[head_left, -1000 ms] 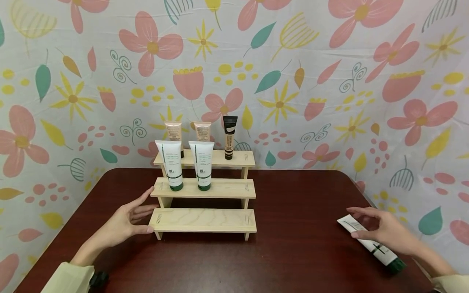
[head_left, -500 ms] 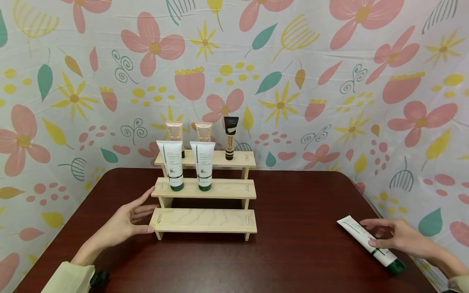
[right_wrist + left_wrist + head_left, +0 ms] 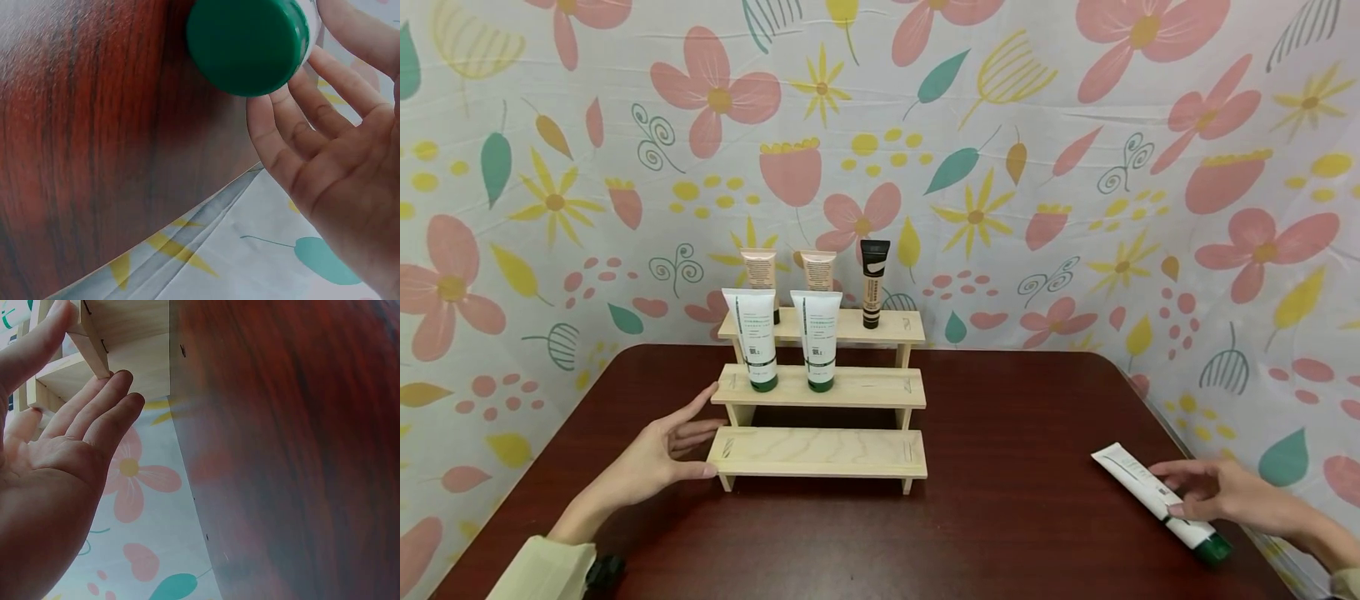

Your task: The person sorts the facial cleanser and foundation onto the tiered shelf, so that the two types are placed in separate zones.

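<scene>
In the head view a white squeeze tube with a green cap point(image 3: 1138, 492) lies slantwise on the table at the right. My right hand point(image 3: 1225, 496) is around its lower half, thumb on the near side and fingers on the far side. The right wrist view shows the green cap point(image 3: 247, 47) large, with the fingers point(image 3: 319, 119) bent behind the tube. My left hand point(image 3: 647, 467) touches the left end of a three-step wooden rack point(image 3: 820, 450), its fingers extended along the rack and thumb at the bottom step.
Two matching white tubes point(image 3: 817, 337) stand cap-down on the middle step. Two beige tubes point(image 3: 760, 267) and a slim black-and-beige tube point(image 3: 872, 287) stand on the top step. A flowered cloth point(image 3: 1000, 208) hangs behind the dark wooden table point(image 3: 1000, 533).
My right hand has shifted right and toward me along the tube, toward its capped end, and now closes around it. The tube stays nearly in place; the left hand is still.
</scene>
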The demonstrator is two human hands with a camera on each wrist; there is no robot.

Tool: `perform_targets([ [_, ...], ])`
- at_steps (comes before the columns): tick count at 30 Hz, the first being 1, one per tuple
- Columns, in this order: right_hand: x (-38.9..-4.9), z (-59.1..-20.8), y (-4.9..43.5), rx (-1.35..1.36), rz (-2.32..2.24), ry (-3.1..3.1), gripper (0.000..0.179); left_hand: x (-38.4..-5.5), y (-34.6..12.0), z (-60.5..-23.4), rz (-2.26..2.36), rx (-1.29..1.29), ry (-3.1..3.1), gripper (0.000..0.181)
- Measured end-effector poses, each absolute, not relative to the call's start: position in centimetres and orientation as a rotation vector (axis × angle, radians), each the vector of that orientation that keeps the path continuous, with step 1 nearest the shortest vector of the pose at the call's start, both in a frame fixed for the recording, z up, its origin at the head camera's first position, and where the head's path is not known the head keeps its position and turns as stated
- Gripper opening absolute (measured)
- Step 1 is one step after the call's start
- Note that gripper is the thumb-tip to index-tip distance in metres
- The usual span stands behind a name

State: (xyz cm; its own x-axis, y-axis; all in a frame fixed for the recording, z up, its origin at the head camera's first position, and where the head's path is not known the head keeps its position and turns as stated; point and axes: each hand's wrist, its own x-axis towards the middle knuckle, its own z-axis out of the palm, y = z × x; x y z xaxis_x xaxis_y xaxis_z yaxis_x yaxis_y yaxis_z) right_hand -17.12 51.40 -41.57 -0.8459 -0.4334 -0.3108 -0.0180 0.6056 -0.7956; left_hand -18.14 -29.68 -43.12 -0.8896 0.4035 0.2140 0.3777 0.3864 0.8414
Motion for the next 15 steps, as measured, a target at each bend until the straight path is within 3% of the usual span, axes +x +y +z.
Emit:
perform_targets([
  [5,-17.14,-42.03,51.59,-0.411,-1.175,2.361,0.043,-18.13,-29.70,-43.13,1.560,0.736,2.606,0.110],
  [9,-17.28,-42.23,51.50,-0.433,-1.176,2.372,0.052,-18.30,-29.79,-43.30,1.559,0.731,2.606,0.111],
  [15,-17.54,-41.98,50.89,-0.414,-1.134,2.392,0.048,-18.48,-29.83,-43.48,1.549,0.737,2.612,0.111],
])
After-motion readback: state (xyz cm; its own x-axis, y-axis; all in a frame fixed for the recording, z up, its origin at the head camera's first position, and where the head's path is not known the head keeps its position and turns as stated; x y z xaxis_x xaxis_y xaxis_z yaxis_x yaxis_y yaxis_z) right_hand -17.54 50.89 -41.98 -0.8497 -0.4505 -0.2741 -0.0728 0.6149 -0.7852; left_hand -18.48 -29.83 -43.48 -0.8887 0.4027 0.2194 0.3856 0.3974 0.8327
